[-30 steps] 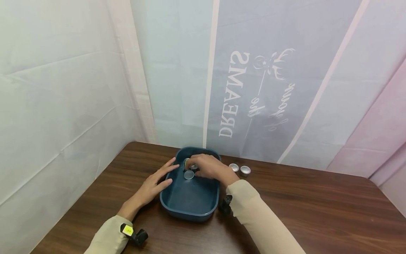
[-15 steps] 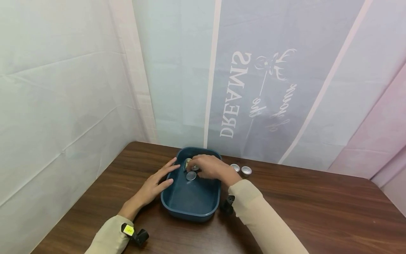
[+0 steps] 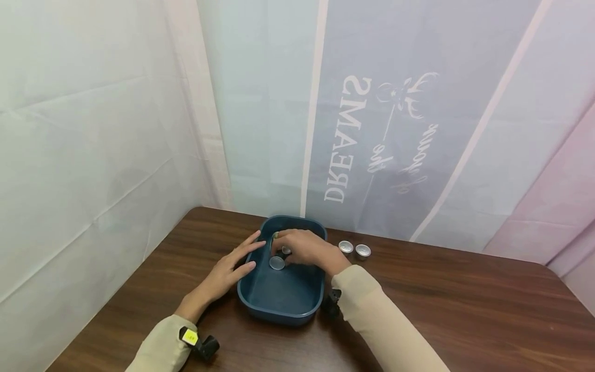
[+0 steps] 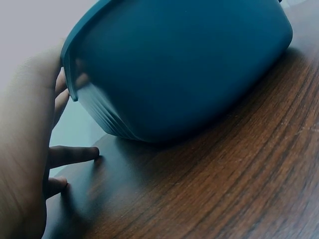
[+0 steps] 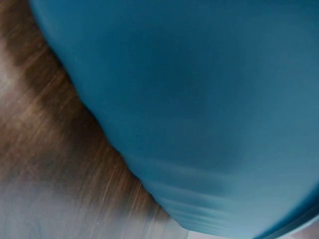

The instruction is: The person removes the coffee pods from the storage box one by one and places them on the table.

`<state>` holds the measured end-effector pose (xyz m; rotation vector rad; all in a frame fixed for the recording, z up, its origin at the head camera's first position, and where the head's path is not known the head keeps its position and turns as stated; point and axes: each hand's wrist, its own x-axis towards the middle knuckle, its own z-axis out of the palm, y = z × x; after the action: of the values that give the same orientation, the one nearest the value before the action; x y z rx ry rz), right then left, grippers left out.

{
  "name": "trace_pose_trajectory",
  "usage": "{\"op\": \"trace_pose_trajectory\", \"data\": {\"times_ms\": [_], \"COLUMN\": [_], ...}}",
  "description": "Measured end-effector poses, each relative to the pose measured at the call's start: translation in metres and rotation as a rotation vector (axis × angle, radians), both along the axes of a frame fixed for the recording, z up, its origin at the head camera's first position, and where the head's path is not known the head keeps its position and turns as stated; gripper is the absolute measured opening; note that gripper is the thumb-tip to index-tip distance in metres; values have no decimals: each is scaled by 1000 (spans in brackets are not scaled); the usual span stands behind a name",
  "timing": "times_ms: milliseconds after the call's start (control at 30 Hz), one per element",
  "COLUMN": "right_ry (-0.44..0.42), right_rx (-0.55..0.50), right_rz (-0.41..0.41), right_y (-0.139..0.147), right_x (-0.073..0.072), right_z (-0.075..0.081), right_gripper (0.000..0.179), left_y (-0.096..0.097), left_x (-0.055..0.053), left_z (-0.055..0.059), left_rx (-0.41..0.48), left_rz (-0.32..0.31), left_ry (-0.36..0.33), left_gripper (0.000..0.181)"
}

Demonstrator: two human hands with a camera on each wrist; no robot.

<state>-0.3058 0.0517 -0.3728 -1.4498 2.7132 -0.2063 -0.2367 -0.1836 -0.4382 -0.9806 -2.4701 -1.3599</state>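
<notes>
In the head view a deep blue plastic bin (image 3: 281,292) stands on the table. My left hand (image 3: 223,276) rests at its left rim with fingers spread; in the left wrist view some fingers (image 4: 75,155) reach down beside the bin's outer wall. My right hand (image 3: 304,247) reaches into the bin's far half, its fingers bent down. Between its thumb and fingers it pinches a small round silver-topped cup (image 3: 277,263). Behind that, another small silvery cup (image 3: 286,250) shows partly under the hand. The right wrist view shows only the bin's outer wall (image 5: 174,99) and table, not the fingers.
Two small silver-topped cups (image 3: 345,247) stand on the table right of the bin, near the back edge. The dark wood table (image 3: 441,299) extends to the right. A printed fabric curtain (image 3: 260,103) hangs directly behind the table, another at the left.
My right hand and the silver-topped cup at its fingertips have shifted slightly toward me inside the bin. The left hand stays at the rim. The head view has drifted slightly.
</notes>
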Motion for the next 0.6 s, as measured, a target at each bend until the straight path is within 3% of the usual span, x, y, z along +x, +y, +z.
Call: {"op": "trace_pose_trajectory", "data": {"times_ms": [367,600], "right_ry": [-109,-99], "right_rx": [-82,-79], "right_rz": [85,111], "right_y": [-2,-3], "right_x": [3,4], "right_z": [1,-5], "right_gripper": [38,37], "left_y": [-1,-1], "left_x": [-1,-1], "left_z": [1,0], "left_rx": [-17,-21], "left_rz": [10,9], "left_ry": [5,6], "left_gripper": [47,47]}}
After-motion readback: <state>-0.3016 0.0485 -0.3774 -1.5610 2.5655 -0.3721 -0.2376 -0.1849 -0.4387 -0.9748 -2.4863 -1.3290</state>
